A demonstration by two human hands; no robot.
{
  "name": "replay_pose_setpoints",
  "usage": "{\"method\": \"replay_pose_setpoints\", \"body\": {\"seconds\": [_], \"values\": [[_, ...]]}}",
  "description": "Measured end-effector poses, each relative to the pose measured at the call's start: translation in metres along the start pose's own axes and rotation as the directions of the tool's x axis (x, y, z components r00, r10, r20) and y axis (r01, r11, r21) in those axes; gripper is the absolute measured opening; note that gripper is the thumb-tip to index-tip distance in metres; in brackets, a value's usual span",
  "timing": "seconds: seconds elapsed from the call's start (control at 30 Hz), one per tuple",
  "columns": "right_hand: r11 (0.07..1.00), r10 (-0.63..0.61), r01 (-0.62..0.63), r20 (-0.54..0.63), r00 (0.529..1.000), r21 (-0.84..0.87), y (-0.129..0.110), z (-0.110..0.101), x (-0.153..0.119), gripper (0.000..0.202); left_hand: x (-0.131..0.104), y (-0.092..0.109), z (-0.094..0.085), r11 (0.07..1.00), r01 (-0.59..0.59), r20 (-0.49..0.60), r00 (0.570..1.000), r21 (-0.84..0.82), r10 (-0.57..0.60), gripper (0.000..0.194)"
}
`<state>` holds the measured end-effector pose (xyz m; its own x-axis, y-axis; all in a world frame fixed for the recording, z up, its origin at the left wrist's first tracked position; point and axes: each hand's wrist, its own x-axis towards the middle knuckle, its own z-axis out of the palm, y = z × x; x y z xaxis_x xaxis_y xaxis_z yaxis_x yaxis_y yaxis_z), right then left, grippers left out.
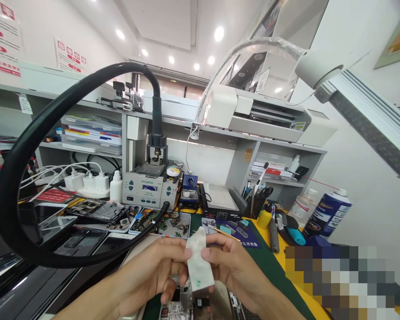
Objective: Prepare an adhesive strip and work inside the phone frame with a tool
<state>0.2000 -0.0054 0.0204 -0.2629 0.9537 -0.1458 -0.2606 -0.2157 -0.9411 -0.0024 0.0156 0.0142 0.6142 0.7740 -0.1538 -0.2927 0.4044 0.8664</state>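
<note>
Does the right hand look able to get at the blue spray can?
Probably, once the right hand lets go of the white strip; nothing seems to cover the upper part of the blue spray can.

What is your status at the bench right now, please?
Left hand and right hand both gripping white strip. Electronic parts below. Black hose looping close on the left.
</note>
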Motion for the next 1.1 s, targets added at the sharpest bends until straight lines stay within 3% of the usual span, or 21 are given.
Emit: {"method": "replay_pose_setpoints", "body": {"seconds": [0.23,0.47,0.67,0.87,1.1], "values": [[0.999,-0.033,0.032,-0.056,0.998,-0.029,-0.0020,-0.0008,0.0027,0.054,-0.0016,-0.0054,0.0043,0.973,-0.128,-0.113,0.982,0.192,0.152,0.036],[0.997,-0.071,0.070,-0.035,0.997,-0.031,-0.0030,-0.0006,0.0010,0.050,-0.0011,-0.0044,0.0025,0.918,-0.224,-0.121,0.953,0.327,0.276,0.043],[0.995,-0.099,0.098,-0.032,0.995,-0.031,-0.0022,-0.0014,0.0013,0.040,-0.0018,-0.0044,0.0040,0.898,-0.251,-0.119,0.943,0.361,0.311,0.044],[0.996,-0.092,0.092,-0.006,0.996,-0.021,-0.0024,-0.0037,0.0004,0.030,-0.0026,-0.0071,0.0020,0.895,-0.263,-0.140,0.933,0.361,0.331,0.032],[0.996,-0.085,0.085,-0.016,0.996,-0.018,-0.0032,-0.0040,0.0002,0.037,-0.0020,-0.0105,-0.0011,0.856,-0.276,-0.110,0.928,0.436,0.356,0.031]]}}
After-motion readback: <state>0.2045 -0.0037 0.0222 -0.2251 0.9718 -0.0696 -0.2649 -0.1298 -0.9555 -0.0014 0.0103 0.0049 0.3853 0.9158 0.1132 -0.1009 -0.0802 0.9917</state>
